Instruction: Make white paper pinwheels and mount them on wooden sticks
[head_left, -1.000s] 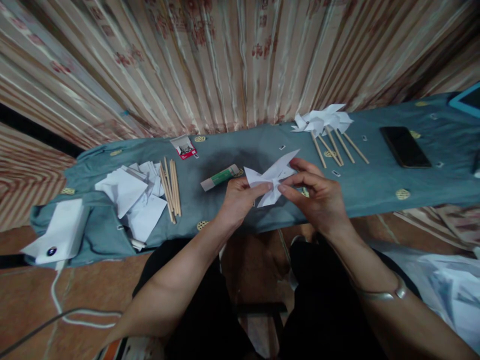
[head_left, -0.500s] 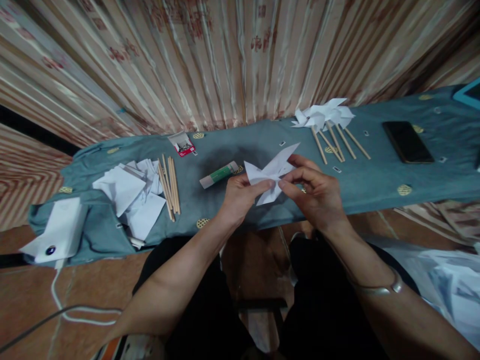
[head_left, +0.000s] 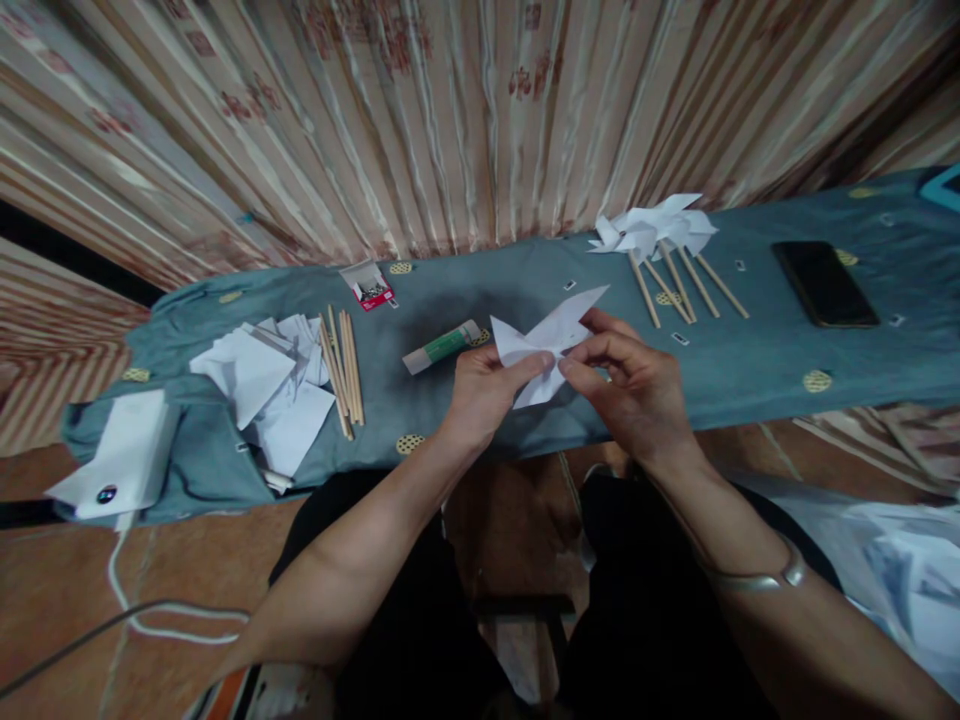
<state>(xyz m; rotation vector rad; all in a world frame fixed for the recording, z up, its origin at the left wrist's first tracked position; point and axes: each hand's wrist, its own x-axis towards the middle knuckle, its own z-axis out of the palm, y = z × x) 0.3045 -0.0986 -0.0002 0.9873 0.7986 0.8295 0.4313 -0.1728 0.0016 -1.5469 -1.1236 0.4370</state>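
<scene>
Both my hands hold a white folded paper pinwheel (head_left: 551, 335) just above the front of a bench covered in blue-grey cloth (head_left: 750, 350). My left hand (head_left: 484, 395) pinches its lower left part between thumb and fingers. My right hand (head_left: 634, 385) pinches its centre from the right, fingers curled. A glue stick (head_left: 441, 347) with a green band lies on the cloth just left of my left hand.
A pile of white paper pieces (head_left: 266, 385) and several wooden sticks (head_left: 341, 370) lie at the left. Finished pinwheels on sticks (head_left: 664, 245) lie at the back right. A black phone (head_left: 825, 283), a small pin box (head_left: 367, 287) and a white device (head_left: 120, 460) are also on the cloth.
</scene>
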